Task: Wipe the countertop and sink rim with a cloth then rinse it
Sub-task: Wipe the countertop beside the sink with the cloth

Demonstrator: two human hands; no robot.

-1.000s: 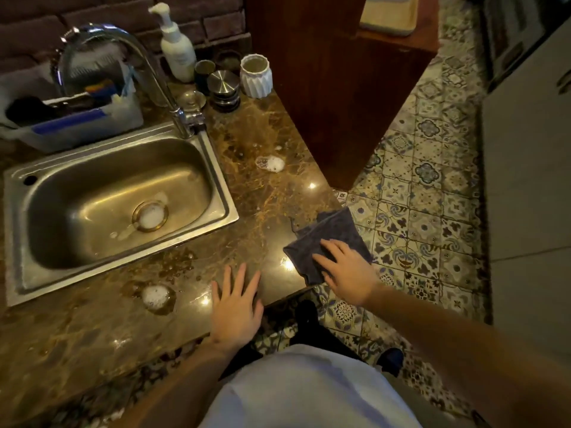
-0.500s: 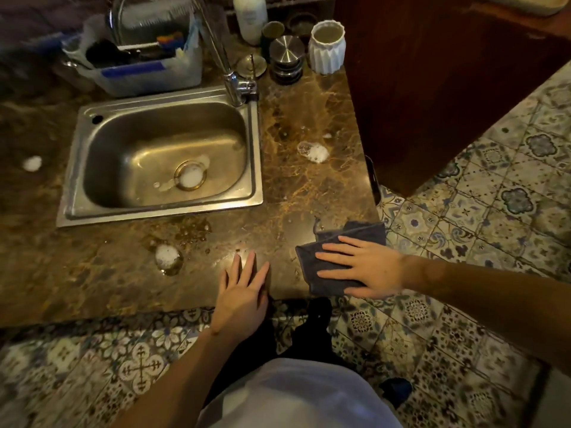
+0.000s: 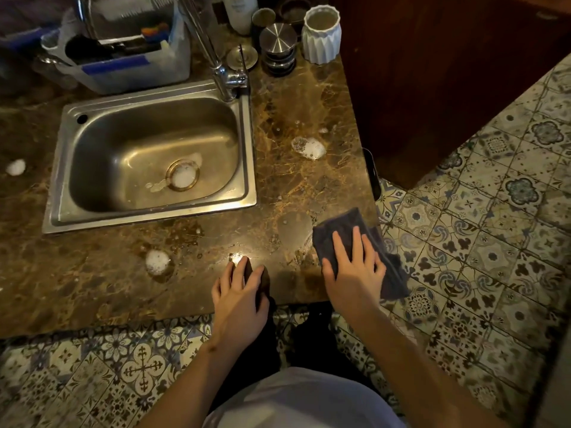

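Observation:
A dark grey cloth lies on the front right corner of the brown marble countertop, partly hanging over the edge. My right hand presses flat on it, fingers spread. My left hand rests on the counter's front edge, holding nothing. The steel sink sits left of centre, with foam over its drain. Foam blobs lie on the counter in front of the sink, right of it and at far left.
A tap stands at the sink's back right. Behind are a plastic caddy, a white ribbed cup, stacked metal tins and a bottle. A wooden cabinet stands to the right, above a patterned tile floor.
My head has tipped down, so the counter sits higher in view. My right hand has turned on the cloth, fingers now pointing away from me. My left hand stays on the counter edge.

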